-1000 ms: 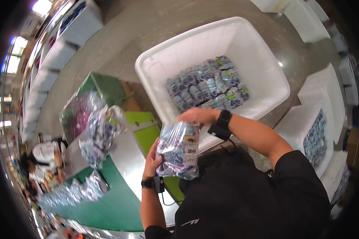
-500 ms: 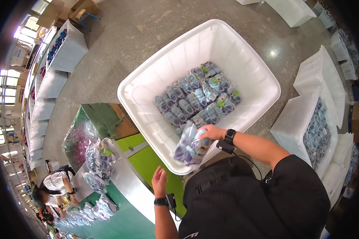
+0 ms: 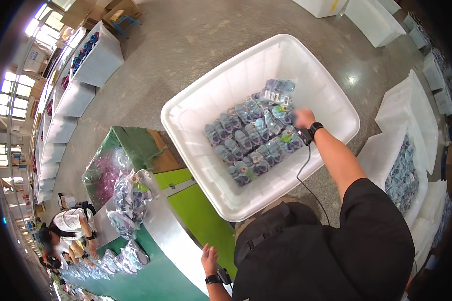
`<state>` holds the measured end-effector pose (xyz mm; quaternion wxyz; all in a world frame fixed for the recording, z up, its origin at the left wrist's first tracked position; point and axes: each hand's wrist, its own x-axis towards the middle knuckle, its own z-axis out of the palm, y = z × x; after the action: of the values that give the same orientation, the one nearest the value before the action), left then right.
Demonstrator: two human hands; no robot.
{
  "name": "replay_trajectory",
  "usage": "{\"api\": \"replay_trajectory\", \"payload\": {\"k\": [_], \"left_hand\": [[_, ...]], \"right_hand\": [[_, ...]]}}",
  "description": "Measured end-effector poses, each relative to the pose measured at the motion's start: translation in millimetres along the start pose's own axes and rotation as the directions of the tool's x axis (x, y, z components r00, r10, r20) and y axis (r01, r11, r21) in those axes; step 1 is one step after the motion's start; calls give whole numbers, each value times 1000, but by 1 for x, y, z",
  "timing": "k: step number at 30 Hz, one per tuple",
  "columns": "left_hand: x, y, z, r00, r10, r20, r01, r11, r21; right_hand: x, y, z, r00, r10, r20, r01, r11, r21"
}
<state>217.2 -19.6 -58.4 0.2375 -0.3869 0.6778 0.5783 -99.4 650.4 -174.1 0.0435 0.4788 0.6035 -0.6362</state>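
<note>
Clear-bagged blue-purple shoes [image 3: 240, 138] are packed in rows, seemingly to save room, in a white plastic bin [image 3: 218, 94], near whose right edge the right hand's [image 3: 305, 119] fingers cannot be judged, while the left hand's [image 3: 210, 258] are spread.

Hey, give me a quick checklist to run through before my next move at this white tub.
1. Left hand free: ok, it holds nothing.
2. Right hand free: cannot tell, its grip is blurred.
3. Tub upright and open: ok.
4. Room above the packs inside: ok, the walls rise well above them.
5. Cable clear of the rim: not ok, it crosses there in this view.
6. Packs on the table: ok, several lie there.
</note>
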Motion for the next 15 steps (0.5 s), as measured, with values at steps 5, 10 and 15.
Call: {"api": "replay_trajectory", "payload": {"k": [5, 10, 15], "left_hand": [[-5, -15, -23, 999, -22, -26, 20, 997, -77], [15, -28, -76, 1000, 8, -15, -10, 985, -170], [53, -34, -140, 993, 49, -111, -63, 990, -128]], "right_hand": [[-49, 45, 14, 975, 70, 211, -60, 997, -51], [-112, 81, 18, 961, 146, 233, -126, 987, -99], [-161, 119, 12, 973, 152, 176, -136, 986, -100]]}}
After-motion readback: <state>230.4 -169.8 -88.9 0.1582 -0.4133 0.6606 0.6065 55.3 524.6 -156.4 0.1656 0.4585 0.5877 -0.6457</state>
